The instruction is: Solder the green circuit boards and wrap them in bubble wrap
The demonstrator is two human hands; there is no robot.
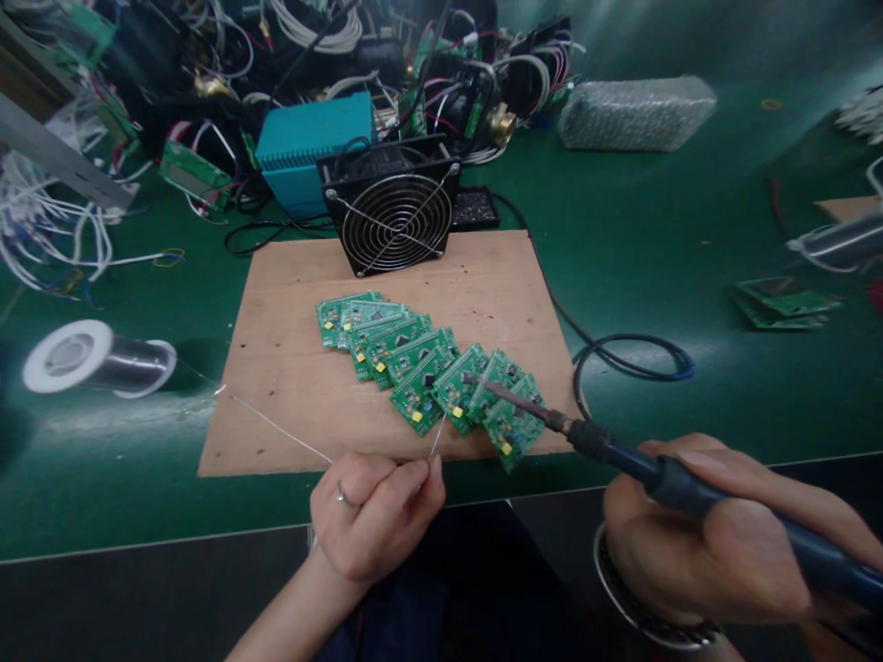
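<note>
My left hand (376, 515) is closed at the cardboard's front edge, pinching a thin solder wire (280, 428). The wire's short free end rises from my fingertips to the overlapping row of green circuit boards (414, 395). Behind my hand the wire runs left to a white spool (73, 359). In my right hand (704, 542) is a soldering iron (635, 464) with a dark blue handle, gripped like a pen. Its tip points left over the boards toward the right end of the row; whether it touches one I cannot tell.
The boards lie on a cardboard sheet (276, 294). A black fan (396, 216) stands at its back edge, before a teal box (310, 138). Cables and assemblies crowd the rear. A bubble-wrapped package (638, 112) lies back right; more boards (783, 303) and a looped black cable (627, 345) lie right.
</note>
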